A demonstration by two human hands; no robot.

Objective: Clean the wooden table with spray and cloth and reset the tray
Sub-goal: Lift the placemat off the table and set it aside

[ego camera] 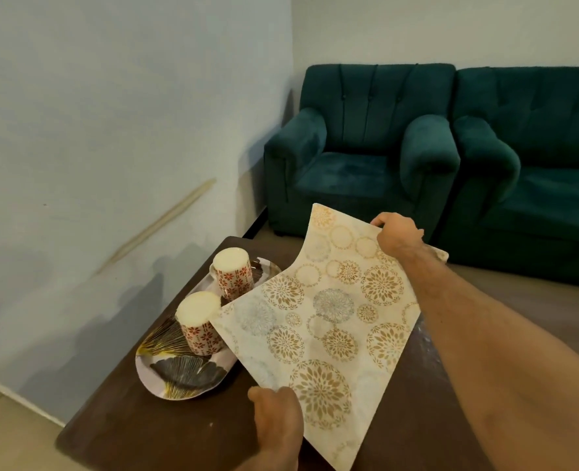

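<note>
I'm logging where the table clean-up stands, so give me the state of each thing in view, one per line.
Patterned mat: lifted off the table, held at two edges, far end curling up.
Left hand: gripping the mat's near edge.
Right hand: gripping the mat's far edge.
Tray: flat on the table's left side.
Near cup: on the tray, upside down.
Far cup: on the tray, upside down.
Wooden table: dark top partly uncovered.
</note>
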